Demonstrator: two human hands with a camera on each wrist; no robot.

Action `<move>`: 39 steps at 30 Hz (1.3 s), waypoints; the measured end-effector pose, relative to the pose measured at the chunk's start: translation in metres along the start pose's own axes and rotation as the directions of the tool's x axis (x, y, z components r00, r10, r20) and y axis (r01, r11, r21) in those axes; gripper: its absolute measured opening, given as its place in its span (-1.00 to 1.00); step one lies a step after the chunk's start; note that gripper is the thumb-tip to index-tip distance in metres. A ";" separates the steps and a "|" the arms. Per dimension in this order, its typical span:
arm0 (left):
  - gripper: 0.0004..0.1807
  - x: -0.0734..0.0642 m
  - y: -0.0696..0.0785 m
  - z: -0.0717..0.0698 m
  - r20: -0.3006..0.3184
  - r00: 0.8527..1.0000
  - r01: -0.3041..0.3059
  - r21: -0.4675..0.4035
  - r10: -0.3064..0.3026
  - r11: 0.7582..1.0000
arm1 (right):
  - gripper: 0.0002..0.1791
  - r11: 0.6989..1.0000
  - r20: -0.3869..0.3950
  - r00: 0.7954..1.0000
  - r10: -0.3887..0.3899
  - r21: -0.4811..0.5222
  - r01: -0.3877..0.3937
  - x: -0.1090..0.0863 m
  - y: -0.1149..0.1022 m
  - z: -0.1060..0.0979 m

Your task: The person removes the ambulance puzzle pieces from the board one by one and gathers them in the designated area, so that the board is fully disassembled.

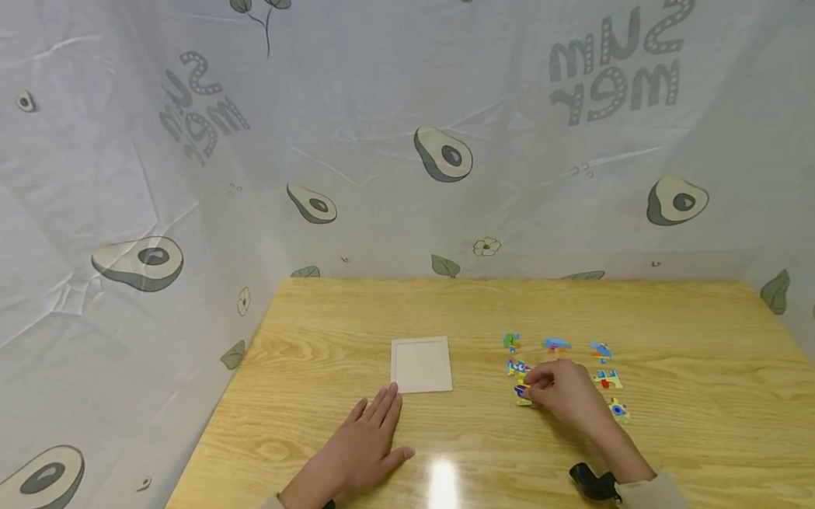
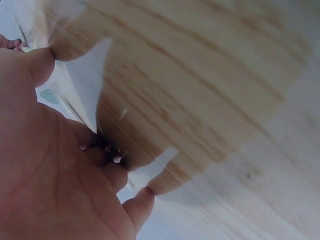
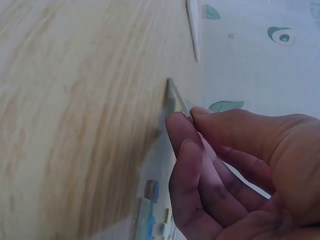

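My right hand [image 1: 566,393] pinches a yellow and dark-blue jigsaw piece [image 1: 522,396] between thumb and fingers, low over the table. In the right wrist view the piece [image 3: 179,97] shows as a thin tilted edge beyond the fingertips. My left hand [image 1: 367,452] lies flat with straight fingers, its fingertips at the near left corner of a pale square puzzle tray [image 1: 421,366]. From the left wrist, the palm side of the left hand [image 2: 55,165] shows against the wood. Just beyond the held piece is a purple-and-white jigsaw piece [image 1: 517,367].
Further jigsaw pieces lie spread around the right hand: a green one [image 1: 511,341], a blue-pink one [image 1: 556,344], a blue one [image 1: 601,350], a yellow-red one [image 1: 607,380] and one with a blue circle [image 1: 618,409]. A printed curtain [image 1: 370,93] borders the wooden table [image 1: 722,360].
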State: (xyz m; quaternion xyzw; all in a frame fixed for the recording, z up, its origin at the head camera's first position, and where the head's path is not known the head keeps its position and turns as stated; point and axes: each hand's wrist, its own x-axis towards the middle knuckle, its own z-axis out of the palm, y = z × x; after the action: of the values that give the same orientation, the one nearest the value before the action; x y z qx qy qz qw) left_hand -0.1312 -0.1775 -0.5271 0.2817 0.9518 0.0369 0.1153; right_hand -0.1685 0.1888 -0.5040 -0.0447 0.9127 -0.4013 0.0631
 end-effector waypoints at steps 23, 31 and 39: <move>-0.08 0.001 0.000 -0.005 0.004 1.000 0.001 -0.002 -0.001 1.000 | -0.94 0.992 -0.020 0.999 -0.029 -0.122 0.026 0.006 -0.007 0.004; -0.08 0.000 0.000 -0.002 0.007 1.000 0.002 0.002 -0.002 1.000 | -0.96 0.986 -0.015 0.999 -0.037 -0.160 0.034 0.008 -0.005 0.009; -0.09 0.000 0.001 -0.002 -0.008 1.000 0.002 0.008 -0.002 1.000 | -0.95 0.988 -0.003 0.999 -0.035 -0.152 0.034 0.007 -0.007 0.010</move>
State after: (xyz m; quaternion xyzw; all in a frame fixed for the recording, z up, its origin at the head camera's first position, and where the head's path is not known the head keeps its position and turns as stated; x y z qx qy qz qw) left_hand -0.1309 -0.1774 -0.5253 0.2810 0.9527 0.0343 0.1105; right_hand -0.1733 0.1755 -0.5062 -0.0639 0.9398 -0.3319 0.0499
